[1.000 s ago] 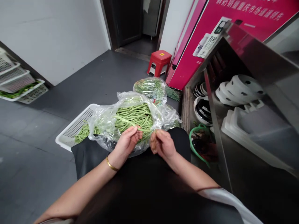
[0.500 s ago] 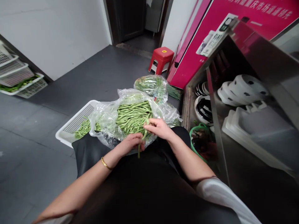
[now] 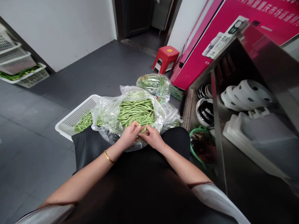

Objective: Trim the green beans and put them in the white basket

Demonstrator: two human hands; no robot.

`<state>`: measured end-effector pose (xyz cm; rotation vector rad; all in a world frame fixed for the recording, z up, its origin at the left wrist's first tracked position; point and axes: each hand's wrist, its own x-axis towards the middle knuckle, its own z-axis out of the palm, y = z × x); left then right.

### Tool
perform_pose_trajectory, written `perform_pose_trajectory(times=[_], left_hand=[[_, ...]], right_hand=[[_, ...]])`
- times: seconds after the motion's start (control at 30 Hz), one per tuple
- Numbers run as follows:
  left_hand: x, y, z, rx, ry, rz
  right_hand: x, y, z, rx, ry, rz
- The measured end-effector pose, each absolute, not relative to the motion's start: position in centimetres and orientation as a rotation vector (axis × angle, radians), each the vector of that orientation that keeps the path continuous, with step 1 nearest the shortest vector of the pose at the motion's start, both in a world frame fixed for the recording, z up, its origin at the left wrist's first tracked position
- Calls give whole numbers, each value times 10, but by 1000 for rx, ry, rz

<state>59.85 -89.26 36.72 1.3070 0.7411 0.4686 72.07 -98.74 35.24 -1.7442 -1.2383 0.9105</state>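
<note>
A heap of long green beans (image 3: 136, 112) lies in an opened clear plastic bag (image 3: 108, 107) in front of my lap. Over the bag's near edge, my left hand (image 3: 131, 133) and my right hand (image 3: 151, 137) meet, fingertips almost touching. Both are closed in a pinch on green beans (image 3: 143, 129), of which only short bits show between the fingers. To the left, a white perforated basket (image 3: 70, 121) holds more green beans (image 3: 84, 122), partly covered by the bag and my dark apron.
Behind the bag lies another clear bag of green vegetables (image 3: 153, 84). A red stool (image 3: 165, 57) stands near the doorway. At right are a metal shelf (image 3: 219, 133) with white containers (image 3: 247, 95) and a green basket (image 3: 202, 146). Stacked white baskets (image 3: 30, 74) stand at far left.
My hands have come together over the near edge of the bag. The left hand has risen, and the right has moved down and slightly left. The bean that hung below my left hand no longer shows.
</note>
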Motion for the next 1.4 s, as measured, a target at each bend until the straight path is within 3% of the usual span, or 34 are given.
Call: perform_pose_trajectory(times=[0.13, 0.27, 0.4, 0.57, 0.7, 0.87, 1.0, 1.13, 1.27, 1.4], left_hand=[[593, -903, 361, 1676, 746, 425], [581, -912, 358, 1738, 648, 306], [568, -928, 358, 1586, 556, 194], [563, -930, 362, 1275, 463, 56], [561, -908, 361, 855, 521, 259], [561, -892, 357, 717, 553, 354], [565, -896, 349, 745, 680, 196], [575, -898, 346, 729, 710, 128], [591, -898, 354, 630, 614, 335], [593, -899, 356, 728, 643, 456]], right_hand=[[733, -997, 364, -1980, -1923, 411], [734, -1013, 371, -2055, -2201, 387], [719, -1023, 356, -1897, -1895, 654], [719, -1023, 347, -1483, -984, 1198], [750, -1008, 366, -1593, -1560, 1449], [753, -958, 350, -2277, -2146, 506], [746, -929, 339, -2290, -2216, 482], [750, -944, 375, -1962, -1779, 321], [736, -985, 393, -1697, -1376, 504], [719, -1018, 366, -1811, -1485, 633]])
